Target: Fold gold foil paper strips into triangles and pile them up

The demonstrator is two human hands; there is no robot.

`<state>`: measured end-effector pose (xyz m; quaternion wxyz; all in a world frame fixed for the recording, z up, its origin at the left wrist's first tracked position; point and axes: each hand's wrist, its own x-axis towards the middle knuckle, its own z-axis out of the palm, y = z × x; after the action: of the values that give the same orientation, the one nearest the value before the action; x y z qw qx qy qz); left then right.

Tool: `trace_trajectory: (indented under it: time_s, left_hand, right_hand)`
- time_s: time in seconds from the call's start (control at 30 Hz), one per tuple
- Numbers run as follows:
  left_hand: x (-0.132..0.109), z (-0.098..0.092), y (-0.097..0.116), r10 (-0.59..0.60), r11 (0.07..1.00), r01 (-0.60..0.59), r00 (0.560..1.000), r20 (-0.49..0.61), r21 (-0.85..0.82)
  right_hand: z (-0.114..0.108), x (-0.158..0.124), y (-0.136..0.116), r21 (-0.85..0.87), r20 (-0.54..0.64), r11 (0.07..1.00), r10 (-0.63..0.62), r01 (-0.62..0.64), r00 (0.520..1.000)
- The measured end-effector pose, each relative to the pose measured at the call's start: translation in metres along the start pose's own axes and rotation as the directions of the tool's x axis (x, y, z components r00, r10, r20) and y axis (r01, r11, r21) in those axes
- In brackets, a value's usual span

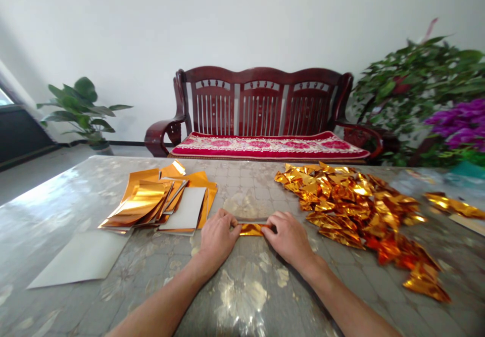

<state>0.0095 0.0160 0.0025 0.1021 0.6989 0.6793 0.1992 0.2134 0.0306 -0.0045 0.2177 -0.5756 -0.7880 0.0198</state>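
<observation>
On my feed, a narrow gold foil strip [251, 230], glossy and creased with bright reflections, stretches from nine to three o'clock, just six o'clock of my view's centre. Fingers [227, 218] cover both ends. A thin darker edge lines its twelve o'clock side, above the worktop [212, 301].

Home, apparently a living room: carved dark-red wooden settee [261, 102] with patterned red seat cover [265, 146]; potted plant [85, 107]; purple flowers [460, 125]; plain white wall [242, 18]; flower-patterned surface [242, 291].
</observation>
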Motion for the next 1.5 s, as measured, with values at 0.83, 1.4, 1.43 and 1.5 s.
trace_trajectory:
  time_s: [0.83,1.4,1.43,1.5]
  left_hand:
    - [-0.008,0.001,0.003,0.186,0.964,-0.161,0.977,-0.106,0.209]
    - [-0.020,0.006,0.010,0.579,0.752,-0.611,0.791,0.197,0.246]
    - [-0.022,0.008,0.011,0.570,0.751,-0.603,0.798,0.198,0.268]
    - [-0.025,0.011,0.013,0.548,0.752,-0.581,0.814,0.194,0.312]
  right_hand:
    - [0.003,0.003,0.004,0.029,-0.034,0.993,0.111,-0.110,0.993]
    - [0.004,-0.002,0.008,0.032,-0.039,0.999,0.007,-0.006,0.999]
    - [0.005,-0.002,0.009,0.040,-0.038,0.999,0.012,-0.010,0.999]
    - [0.005,-0.002,0.010,0.052,-0.035,0.998,0.020,-0.018,0.999]
